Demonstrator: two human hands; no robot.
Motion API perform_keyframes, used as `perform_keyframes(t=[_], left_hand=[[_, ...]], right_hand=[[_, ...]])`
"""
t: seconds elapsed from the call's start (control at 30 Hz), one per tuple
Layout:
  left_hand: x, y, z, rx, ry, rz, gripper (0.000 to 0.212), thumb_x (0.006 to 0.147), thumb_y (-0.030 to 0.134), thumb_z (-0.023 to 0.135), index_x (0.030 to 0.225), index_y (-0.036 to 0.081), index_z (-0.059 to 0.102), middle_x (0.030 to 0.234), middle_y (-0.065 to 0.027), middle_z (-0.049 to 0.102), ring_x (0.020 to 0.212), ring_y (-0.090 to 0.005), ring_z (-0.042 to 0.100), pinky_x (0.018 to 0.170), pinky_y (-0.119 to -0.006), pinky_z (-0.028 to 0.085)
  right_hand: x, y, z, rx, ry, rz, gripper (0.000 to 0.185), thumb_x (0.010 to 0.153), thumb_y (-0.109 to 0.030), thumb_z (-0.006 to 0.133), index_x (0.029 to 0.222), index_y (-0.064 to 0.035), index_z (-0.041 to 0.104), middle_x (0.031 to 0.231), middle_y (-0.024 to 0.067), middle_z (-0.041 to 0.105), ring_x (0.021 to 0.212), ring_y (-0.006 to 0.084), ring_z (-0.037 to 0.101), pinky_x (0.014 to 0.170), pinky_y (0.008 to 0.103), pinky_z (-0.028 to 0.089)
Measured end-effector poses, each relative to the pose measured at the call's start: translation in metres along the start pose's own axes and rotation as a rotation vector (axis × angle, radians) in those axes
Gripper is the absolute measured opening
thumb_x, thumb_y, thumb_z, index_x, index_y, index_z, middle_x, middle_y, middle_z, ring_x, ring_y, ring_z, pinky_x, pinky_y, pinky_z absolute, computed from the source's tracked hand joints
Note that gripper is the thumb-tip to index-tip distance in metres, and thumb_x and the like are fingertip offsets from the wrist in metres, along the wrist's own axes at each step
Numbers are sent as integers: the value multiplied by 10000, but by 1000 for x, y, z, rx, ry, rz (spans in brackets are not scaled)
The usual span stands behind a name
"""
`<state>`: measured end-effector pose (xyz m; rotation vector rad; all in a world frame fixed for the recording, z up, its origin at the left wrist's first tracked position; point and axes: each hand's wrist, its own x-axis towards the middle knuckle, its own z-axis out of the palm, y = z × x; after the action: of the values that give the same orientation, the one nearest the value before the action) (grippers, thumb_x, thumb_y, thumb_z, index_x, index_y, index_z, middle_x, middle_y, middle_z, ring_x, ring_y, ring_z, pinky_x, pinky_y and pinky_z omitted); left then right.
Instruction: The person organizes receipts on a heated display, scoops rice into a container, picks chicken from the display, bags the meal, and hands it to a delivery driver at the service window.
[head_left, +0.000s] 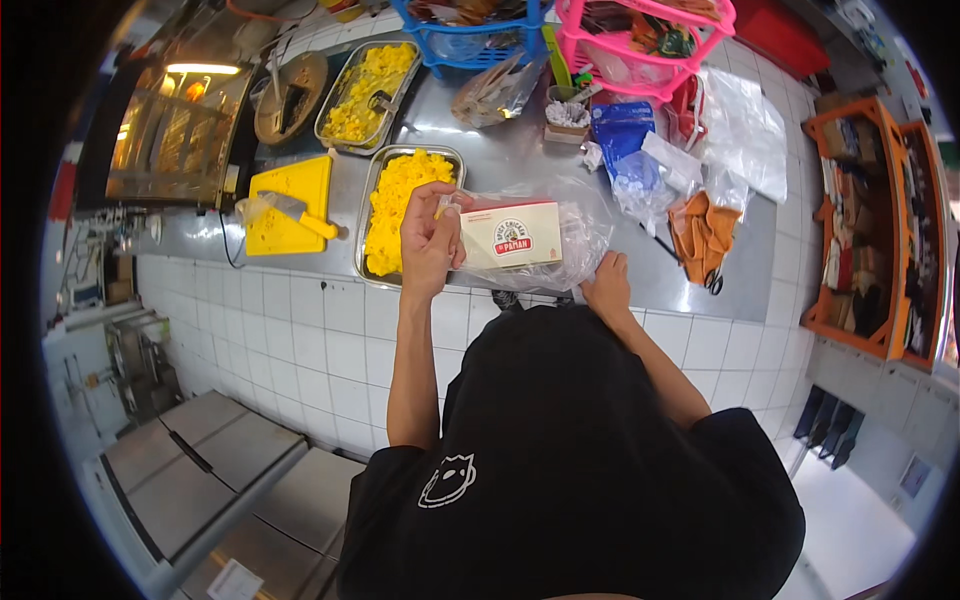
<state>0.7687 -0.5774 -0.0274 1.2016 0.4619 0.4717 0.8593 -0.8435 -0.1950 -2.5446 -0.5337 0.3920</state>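
A cream cardboard food box (510, 234) with a red edge and a printed logo lies in a clear plastic bag (587, 238) near the steel table's front edge. Raised over the box's left end, my left hand (431, 244) pinches a gathered bit of clear plastic, seemingly part of the bag. My right hand (610, 286) rests at the bag's lower right side, fingers curled; whether it grips the plastic is unclear. Just behind my left hand stands a steel tray (363, 255) heaped with yellow, crumbly food (390, 217).
Left on the steel table (517, 161) are a yellow cutting board (289, 176) with a knife (289, 206), a stone mortar (274, 127) and a second food tray (324, 135). Blue (480, 56) and pink (637, 79) racks stand behind. Scissors (714, 281) lie by an orange cloth (701, 225).
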Motion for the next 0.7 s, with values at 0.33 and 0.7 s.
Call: perform_keyframes(t=[0.33,0.7], left_hand=[[29,2,-6,298,-154,-69,242,923,-10,448,1150,62,489,1040,-23,615,483,6,374,397,-168,328],[67,-4,-22,257,-317,-75,244,914,-14,456,1146,62,465,1050,-39,597,491,-35,438,397,-191,355]], right_hand=[[-47,20,16,205,342,471,467,720,-179,777,1014,43,489,1008,214,483,971,365,511,817,437,443],[-30,-37,-94,868,242,256,264,874,-39,603,1131,15,586,780,18,623,638,79,547,570,230,422]])
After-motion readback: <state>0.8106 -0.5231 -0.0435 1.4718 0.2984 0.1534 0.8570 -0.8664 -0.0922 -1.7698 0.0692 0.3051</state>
